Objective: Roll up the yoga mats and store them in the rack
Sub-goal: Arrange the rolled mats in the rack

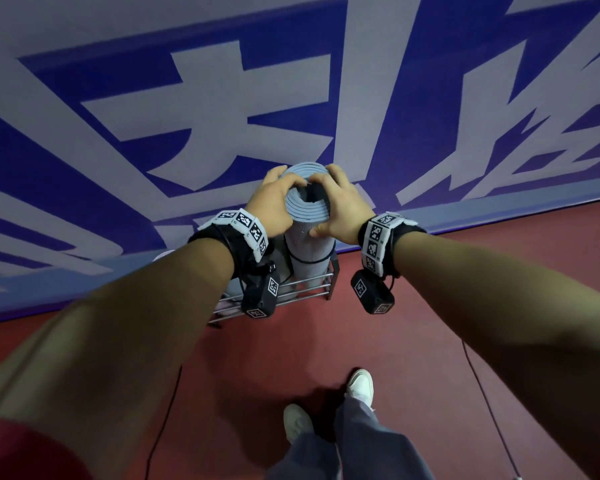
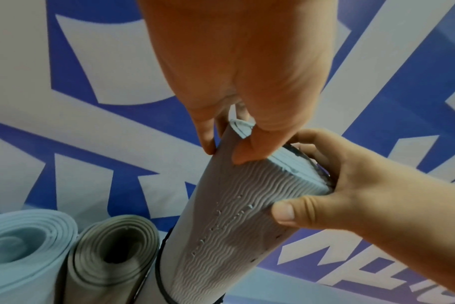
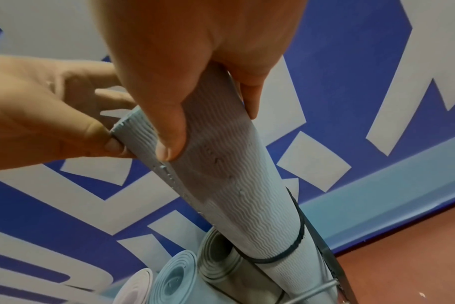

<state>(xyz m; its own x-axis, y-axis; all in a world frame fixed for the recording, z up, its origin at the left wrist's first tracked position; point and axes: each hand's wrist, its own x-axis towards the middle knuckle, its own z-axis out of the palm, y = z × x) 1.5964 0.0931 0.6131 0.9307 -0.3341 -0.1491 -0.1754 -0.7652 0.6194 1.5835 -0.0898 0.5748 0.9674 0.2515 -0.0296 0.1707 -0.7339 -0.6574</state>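
Observation:
A rolled grey-blue yoga mat (image 1: 310, 244) with a wavy texture stands upright at the right end of a metal rack (image 1: 305, 289) against the wall. A black band (image 3: 286, 255) circles its lower part. My left hand (image 1: 274, 202) grips the top rim from the left, thumb and fingers curled over the edge. My right hand (image 1: 340, 206) grips the same end from the right, thumb on the near side. The wrist views show the same: the left hand (image 2: 226, 148) pinches the mat (image 2: 234, 216), and the right hand (image 3: 210, 125) wraps around the mat (image 3: 247, 205).
Other rolled mats stand in the rack to the left: a grey mat (image 2: 112, 257), a light blue mat (image 2: 21, 257) and a pale mat (image 3: 135, 288). A blue-and-white wall (image 1: 222, 98) rises right behind. The floor (image 1: 430, 306) is red; my white shoes (image 1: 361, 386) stand close.

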